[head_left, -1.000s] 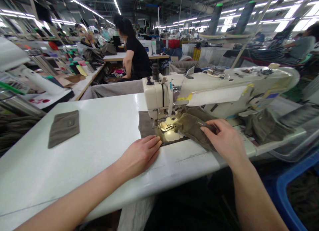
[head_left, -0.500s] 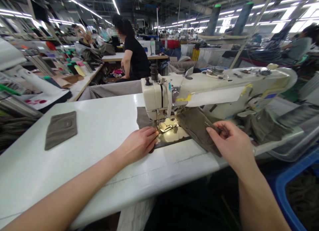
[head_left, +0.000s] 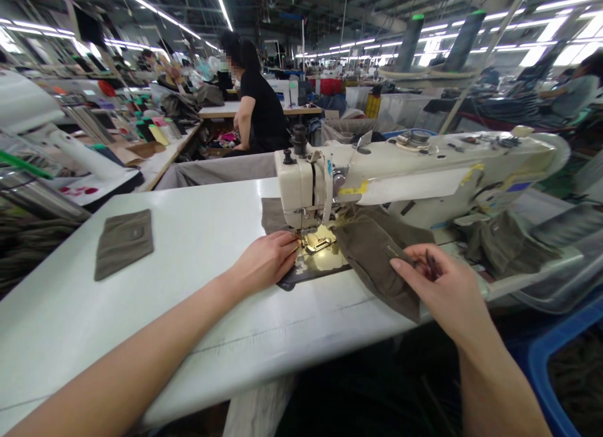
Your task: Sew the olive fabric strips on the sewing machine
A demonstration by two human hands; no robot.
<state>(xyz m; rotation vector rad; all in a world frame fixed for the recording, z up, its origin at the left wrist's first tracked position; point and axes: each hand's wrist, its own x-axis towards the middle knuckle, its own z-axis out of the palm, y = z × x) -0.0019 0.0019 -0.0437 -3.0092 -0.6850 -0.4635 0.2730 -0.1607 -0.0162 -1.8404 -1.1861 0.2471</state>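
Note:
My left hand (head_left: 264, 262) lies on a dark olive fabric piece (head_left: 272, 215), its fingertips close to the metal presser foot (head_left: 318, 241) of a white industrial sewing machine (head_left: 301, 186). My right hand (head_left: 440, 286) pinches the edge of a folded olive fabric part (head_left: 372, 261) to the right of the foot, with a small dark tab (head_left: 399, 255) on the cloth by its fingers. The shiny needle plate (head_left: 320, 261) shows beside the foot. The needle area is partly hidden by the machine head.
A flat olive pocket piece (head_left: 123, 243) lies on the white sewing table (head_left: 198, 311) to the left. An olive fabric heap (head_left: 509, 248) sits behind the machine bed at right. A blue crate (head_left: 541, 374) stands at lower right. A co-worker (head_left: 259, 101) sits at a table beyond.
My right hand has moved right and slightly down, drawing the folded fabric with it. My left hand has shifted closer to the presser foot.

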